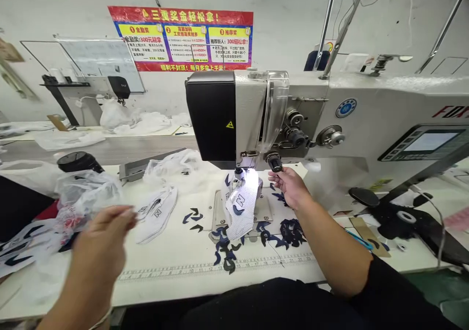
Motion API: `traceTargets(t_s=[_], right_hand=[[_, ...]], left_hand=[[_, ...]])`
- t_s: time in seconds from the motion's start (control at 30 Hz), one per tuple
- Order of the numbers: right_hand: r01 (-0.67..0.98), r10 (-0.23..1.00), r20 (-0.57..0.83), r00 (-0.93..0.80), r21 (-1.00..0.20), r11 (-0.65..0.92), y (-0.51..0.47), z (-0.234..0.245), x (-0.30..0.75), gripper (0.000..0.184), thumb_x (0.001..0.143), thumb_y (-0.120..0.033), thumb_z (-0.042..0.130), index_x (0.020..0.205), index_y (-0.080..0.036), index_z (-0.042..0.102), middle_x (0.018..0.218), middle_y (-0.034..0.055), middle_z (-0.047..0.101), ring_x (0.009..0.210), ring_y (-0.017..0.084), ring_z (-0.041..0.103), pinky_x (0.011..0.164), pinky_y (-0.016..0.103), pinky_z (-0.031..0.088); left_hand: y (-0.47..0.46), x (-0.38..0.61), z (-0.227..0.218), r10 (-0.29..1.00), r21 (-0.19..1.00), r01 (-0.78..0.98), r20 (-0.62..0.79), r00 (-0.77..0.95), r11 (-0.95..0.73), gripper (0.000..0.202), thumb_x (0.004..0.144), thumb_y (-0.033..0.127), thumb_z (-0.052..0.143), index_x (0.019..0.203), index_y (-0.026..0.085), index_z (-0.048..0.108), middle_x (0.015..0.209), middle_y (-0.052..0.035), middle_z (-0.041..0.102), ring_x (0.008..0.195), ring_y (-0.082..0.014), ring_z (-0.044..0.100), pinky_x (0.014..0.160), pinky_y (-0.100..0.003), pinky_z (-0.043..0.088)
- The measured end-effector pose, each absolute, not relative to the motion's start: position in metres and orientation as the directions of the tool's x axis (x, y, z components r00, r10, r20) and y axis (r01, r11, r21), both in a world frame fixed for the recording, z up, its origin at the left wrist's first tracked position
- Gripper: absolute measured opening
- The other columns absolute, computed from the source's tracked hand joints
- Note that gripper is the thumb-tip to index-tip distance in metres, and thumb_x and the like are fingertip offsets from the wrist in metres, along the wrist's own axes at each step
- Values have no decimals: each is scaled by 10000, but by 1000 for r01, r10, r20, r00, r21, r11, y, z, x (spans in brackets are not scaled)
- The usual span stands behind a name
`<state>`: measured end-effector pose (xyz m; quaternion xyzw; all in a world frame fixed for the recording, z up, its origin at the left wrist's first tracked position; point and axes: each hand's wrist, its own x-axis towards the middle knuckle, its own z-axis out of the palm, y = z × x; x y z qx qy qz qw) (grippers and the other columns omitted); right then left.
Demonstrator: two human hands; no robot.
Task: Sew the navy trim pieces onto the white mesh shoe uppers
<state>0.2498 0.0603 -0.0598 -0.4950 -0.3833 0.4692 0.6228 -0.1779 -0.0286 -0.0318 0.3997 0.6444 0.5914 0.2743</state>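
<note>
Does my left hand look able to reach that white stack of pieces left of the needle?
Probably yes. The left hand hovers just left of the white stack, with only bare table between them; the plastic bags lie behind, out of the way.

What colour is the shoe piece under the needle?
The shoe piece is white with dark blue marks; head view.

The head view looks forward and down, close over the sewing machine and table.
</note>
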Motion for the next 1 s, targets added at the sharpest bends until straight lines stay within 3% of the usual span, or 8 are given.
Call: traceTargets(t_s=[0.1,0.2,0.27,0.37,0.5,0.7,0.83,1.0], right_hand=[[-227,969,80,236,-964,135,32,-49,249,288,795,-442,724,921,-235,567,996,47,735,950,200,672,728,288,490],[-207,955,171,243,-952,223,11,-38,241,308,746,-427,792,910,-237,613,923,-13,677,878,138,606,745,250,455],[-190,962,194,192,-954,230,1,-31,233,310,740,-423,811,908,-237,629,862,-38,621,762,108,550,677,235,432],[-125,982,186,35,-974,189,-9,-23,220,317,787,-462,783,947,-244,619,811,-47,580,654,100,502,572,233,396],[45,979,171,-112,-983,177,-9,-14,208,302,874,-519,671,971,-236,634,793,-11,627,690,151,562,602,278,445],[462,966,258,-10,-856,233,5,-9,200,224,873,-455,616,859,-235,657,885,22,611,844,208,585,755,350,454],[573,952,307,17,-783,243,8,-10,197,192,847,-398,591,757,-229,592,888,24,571,848,212,567,776,357,444],[643,966,260,11,-741,193,7,-4,196,193,825,-384,563,717,-225,545,890,32,564,876,227,560,790,363,429]], left_hand=[[-8,-110,-25,995,987,156,56,-88,-42,336,747,447,779,978,222,688,913,-16,705,892,-201,620,834,-337,481],[6,-45,-9,989,960,281,-30,147,-13,426,785,541,717,1073,226,705,1044,-74,711,972,-245,626,863,-371,475],[16,-15,-3,983,957,290,-36,181,-19,409,772,548,722,1014,219,711,1006,-72,707,942,-239,624,828,-356,473],[28,6,-6,974,988,156,-58,220,23,330,753,494,753,847,189,671,820,-31,659,761,-175,593,711,-304,465],[33,8,-13,955,991,9,-133,264,135,283,732,384,790,799,169,619,728,3,600,642,-118,539,615,-253,429],[22,9,-12,942,975,-69,-183,283,210,257,757,341,790,820,159,618,745,-2,597,658,-110,551,626,-240,456],[16,9,-18,937,960,-149,-185,298,237,281,778,382,787,857,163,630,784,-12,617,703,-121,577,669,-249,484],[13,10,-24,947,964,-155,-168,274,216,275,785,391,784,873,167,651,799,-13,622,729,-126,585,704,-257,486]])
